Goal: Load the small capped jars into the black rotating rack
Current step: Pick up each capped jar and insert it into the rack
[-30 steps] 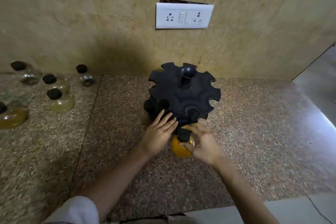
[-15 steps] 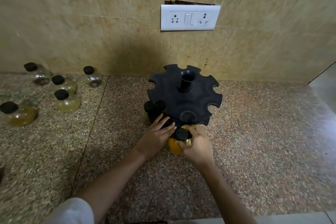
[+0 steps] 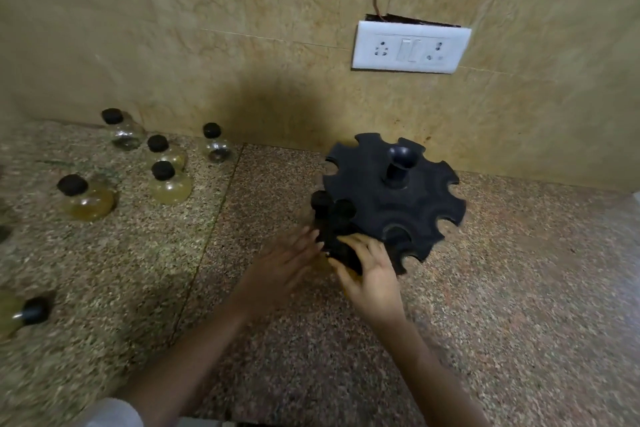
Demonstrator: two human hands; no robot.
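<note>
Fingers [image 3: 360, 246] of the right hand [image 3: 372, 277] are curling loosely around the near-left edge of the black rotating rack [image 3: 391, 204], thumb reaching toward its lower tier, with a sliver of an amber jar [image 3: 349, 274] showing under the palm; whether the hand is actually gripping that jar cannot be told, since the rack and palm are hiding it. The left hand [image 3: 280, 263] is lying just beside it, blurred, its fingers [image 3: 304, 239] stretched fairly flat and spread slightly, tips touching or nearly touching the rack's left side, holding nothing that can be seen. The rack is standing upright on the speckled desk [image 3: 519, 288] near the wall, its notched top disc empty of jars and its centre post [image 3: 398, 163] rising from the middle; two black caps [image 3: 332, 206] are showing at the lower tier on its left. Well apart to the left, five small capped jars [image 3: 169, 180] are standing on the desk close to the wall, some clear, some yellowish, and another jar [image 3: 20, 314] is lying on its side at the left edge. A white switch plate [image 3: 410, 47] with two sockets is sitting on the tan wall [image 3: 207, 28]; no writing or labels can be read anywhere.
</note>
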